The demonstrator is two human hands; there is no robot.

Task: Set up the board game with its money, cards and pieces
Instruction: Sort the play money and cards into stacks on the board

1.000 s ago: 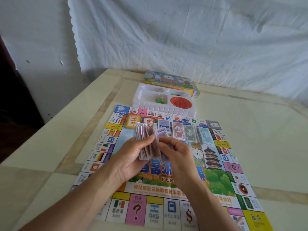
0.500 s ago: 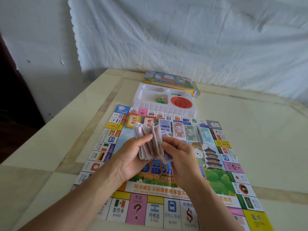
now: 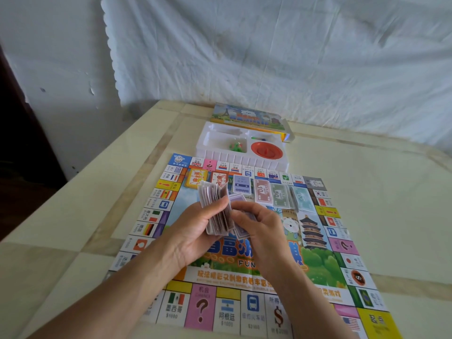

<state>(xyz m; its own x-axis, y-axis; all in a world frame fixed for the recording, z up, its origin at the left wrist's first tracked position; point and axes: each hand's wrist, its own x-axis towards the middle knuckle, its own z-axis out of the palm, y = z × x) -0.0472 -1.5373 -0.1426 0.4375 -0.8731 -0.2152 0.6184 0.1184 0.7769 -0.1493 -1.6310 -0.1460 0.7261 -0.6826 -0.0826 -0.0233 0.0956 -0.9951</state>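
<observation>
Left hand gripping fanned purple cards, right hand pinching several of them

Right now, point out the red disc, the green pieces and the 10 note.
red disc (image 3: 266,150): head view, its raised centre.
green pieces (image 3: 235,146): head view, middle of the cluster.
10 note (image 3: 263,192): head view, its printed face.

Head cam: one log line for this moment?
left hand: grips purple bill stack | right hand: pinches its bills | board: bill piles laid | white tray: green pieces inside
</observation>
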